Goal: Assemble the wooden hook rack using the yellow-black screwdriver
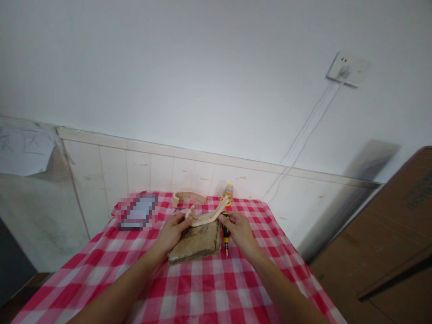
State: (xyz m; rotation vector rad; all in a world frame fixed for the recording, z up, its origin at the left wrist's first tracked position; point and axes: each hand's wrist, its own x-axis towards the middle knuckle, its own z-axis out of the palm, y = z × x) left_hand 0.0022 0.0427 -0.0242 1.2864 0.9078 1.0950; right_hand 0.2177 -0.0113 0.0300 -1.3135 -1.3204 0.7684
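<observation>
A pale, curved wooden piece [205,219] with a hooked left end is held in front of me, over a folded slab of brown cardboard [195,245]. Its left end is pinched by my left hand [174,231], thumb on top. My right hand [240,229] has its closed fingertips at the right part of the same piece. Just beside those fingers, a yellow-and-black screwdriver [226,236] lies with its metal tip toward me, its upper end partly hidden by the hand. Behind sits a second curved wooden piece [189,197].
A clear container with yellow parts [227,193] stands at the table's back edge. A blurred-out phone-like object [139,211] lies at the left on the red-and-white checked tablecloth [202,292]. Large cardboard [381,243] leans at right; cords hang from a wall socket [347,69].
</observation>
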